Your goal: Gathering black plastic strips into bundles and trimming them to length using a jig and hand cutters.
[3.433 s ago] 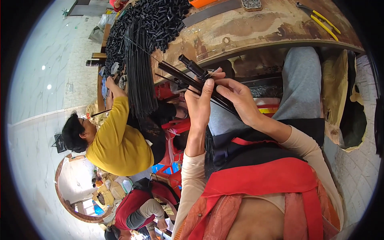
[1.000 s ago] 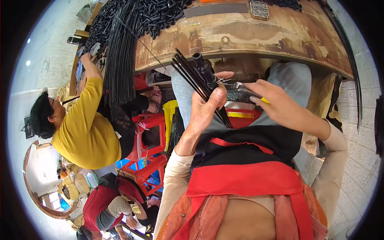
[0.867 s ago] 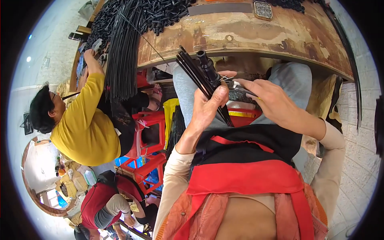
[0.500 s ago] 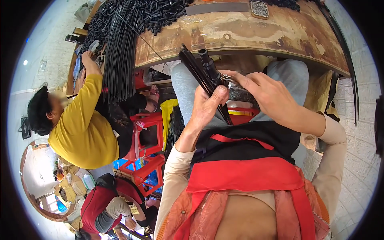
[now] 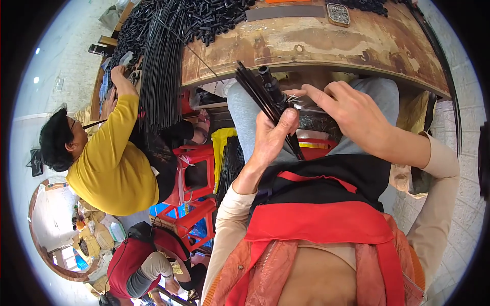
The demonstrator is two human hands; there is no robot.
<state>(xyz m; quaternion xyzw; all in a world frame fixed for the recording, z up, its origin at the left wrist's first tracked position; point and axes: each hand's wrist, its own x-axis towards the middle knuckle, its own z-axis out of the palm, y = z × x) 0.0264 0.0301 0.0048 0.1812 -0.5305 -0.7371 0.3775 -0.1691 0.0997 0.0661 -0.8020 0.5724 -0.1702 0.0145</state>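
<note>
Pointing one finger near a few thin, pale wires, the right hand is now off to the side, though both hands are at the black rods in the view from a few seconds ago, and I cannot tell if its bent fingers grip anything. The left hand is closed around the smooth, skinny black rods, too bunched to count, and one fat, ridged black tube, all tilted just in front of the patchy wooden table. It carries one flat grey strip and one small box.
</note>
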